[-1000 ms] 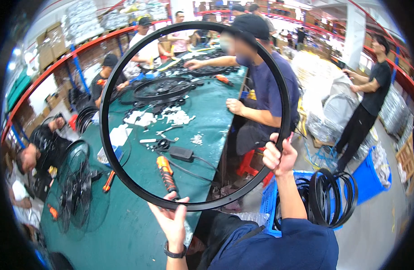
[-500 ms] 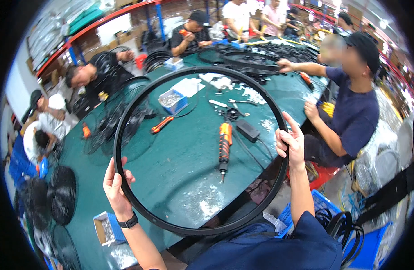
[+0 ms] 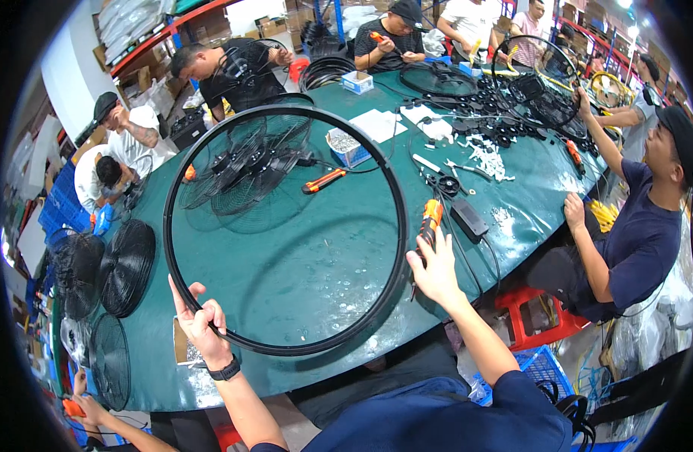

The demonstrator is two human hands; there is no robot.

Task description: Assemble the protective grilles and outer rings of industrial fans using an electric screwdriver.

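A large black hoop (image 3: 171, 248) stands tilted over the green table, its lower left rim gripped by my left hand (image 3: 203, 328), which wears a dark wristband. My right hand (image 3: 439, 271) is off the hoop, to its right, with fingers stretched apart. They overlap an orange-and-black electric screwdriver (image 3: 431, 216) on the table; I cannot tell whether they touch it. Seen through the hoop are black wire fan guards with fan blades (image 3: 256, 157), an orange-handled tool (image 3: 324, 181) and a box of small metal parts (image 3: 348, 148).
A black power adapter (image 3: 469, 219) with cables lies right of the screwdriver. White plastic bits (image 3: 488, 158) and many black parts cover the far right. Round wire guards (image 3: 128, 267) stand at the left edge. A co-worker (image 3: 633, 226) sits at the right; others work around the table (image 3: 301, 282).
My right hand has let go of the hoop and moved down-left to the screwdriver. The hoop has shifted left, held by my left hand alone. The right-hand co-worker has raised another hoop.
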